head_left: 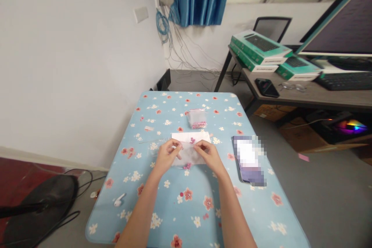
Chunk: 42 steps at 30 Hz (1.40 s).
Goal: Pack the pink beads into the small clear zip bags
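Both hands are over a floral blue table (167, 205). My left hand (168, 155) pinches one top corner of a small clear plastic bag (188, 155), and my right hand (209, 156) pinches the other. Pink beads (187, 166) lie bunched at the bag's bottom. Behind and partly under it is a white sheet of paper (181, 136), with a few more pink pieces (192, 140) near its middle. Farther back, a second clear bag (197, 117) with pink beads in its lower part lies on the table. Whether the held bag's mouth is parted I cannot tell.
A phone (242, 177), partly blurred out, lies at right; a white earbud (119, 200) is at front left. A small clear packet (149, 128) sits left of the paper. Beyond, a desk (250, 79) carries green keyboard boxes (258, 48). A wall (72, 54) borders the left side.
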### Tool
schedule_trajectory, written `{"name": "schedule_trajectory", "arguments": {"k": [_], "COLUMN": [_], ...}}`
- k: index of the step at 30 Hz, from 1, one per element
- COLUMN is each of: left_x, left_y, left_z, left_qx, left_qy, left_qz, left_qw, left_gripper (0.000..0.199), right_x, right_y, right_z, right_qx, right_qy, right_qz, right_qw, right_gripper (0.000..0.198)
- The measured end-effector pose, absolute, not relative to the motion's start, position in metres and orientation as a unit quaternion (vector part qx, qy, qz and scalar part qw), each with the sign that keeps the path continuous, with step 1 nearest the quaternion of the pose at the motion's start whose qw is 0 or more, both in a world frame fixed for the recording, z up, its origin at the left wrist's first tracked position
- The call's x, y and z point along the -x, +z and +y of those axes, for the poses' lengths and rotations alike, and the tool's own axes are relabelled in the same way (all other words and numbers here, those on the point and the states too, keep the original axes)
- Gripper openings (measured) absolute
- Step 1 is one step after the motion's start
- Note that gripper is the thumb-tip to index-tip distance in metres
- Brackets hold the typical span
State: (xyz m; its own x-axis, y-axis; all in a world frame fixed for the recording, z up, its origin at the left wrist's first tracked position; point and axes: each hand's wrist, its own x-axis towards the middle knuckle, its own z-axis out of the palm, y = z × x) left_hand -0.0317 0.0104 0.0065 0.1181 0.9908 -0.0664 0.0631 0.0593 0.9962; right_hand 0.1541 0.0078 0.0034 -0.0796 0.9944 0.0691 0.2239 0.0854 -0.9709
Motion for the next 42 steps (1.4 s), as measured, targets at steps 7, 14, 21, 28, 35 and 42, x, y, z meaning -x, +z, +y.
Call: {"name": "schedule_trajectory", "arguments": {"k": [7, 14, 21, 28, 35, 42], "left_x": [0.027, 0.026, 0.023, 0.025, 0.023, 0.025], "left_y": [0.005, 0.007, 0.010, 0.008, 0.009, 0.011], "left_z": [0.013, 0.010, 0.008, 0.007, 0.006, 0.006], "left_qx": [-0.475, -0.501, -0.494, -0.498, -0.521, -0.540], "left_qy": [0.473, 0.462, 0.437, 0.436, 0.416, 0.407], "left_qz": [0.514, 0.532, 0.506, 0.498, 0.479, 0.473], "left_qw": [0.535, 0.503, 0.555, 0.560, 0.571, 0.565], "left_gripper": [0.032, 0.027, 0.032, 0.034, 0.030, 0.029], "right_x": [-0.157, -0.154, -0.151, -0.152, -0.147, -0.145], "right_y": [0.000, 0.005, 0.005, 0.004, 0.010, 0.013], "right_z": [0.009, 0.008, 0.007, 0.007, 0.004, 0.002], "right_qx": [0.527, 0.522, 0.494, 0.485, 0.465, 0.453], "right_qy": [0.423, 0.395, 0.402, 0.400, 0.422, 0.434], "right_qz": [-0.598, -0.615, -0.640, -0.647, -0.647, -0.648], "right_qw": [0.431, 0.440, 0.430, 0.432, 0.432, 0.431], "right_gripper": [0.023, 0.021, 0.018, 0.018, 0.019, 0.019]}}
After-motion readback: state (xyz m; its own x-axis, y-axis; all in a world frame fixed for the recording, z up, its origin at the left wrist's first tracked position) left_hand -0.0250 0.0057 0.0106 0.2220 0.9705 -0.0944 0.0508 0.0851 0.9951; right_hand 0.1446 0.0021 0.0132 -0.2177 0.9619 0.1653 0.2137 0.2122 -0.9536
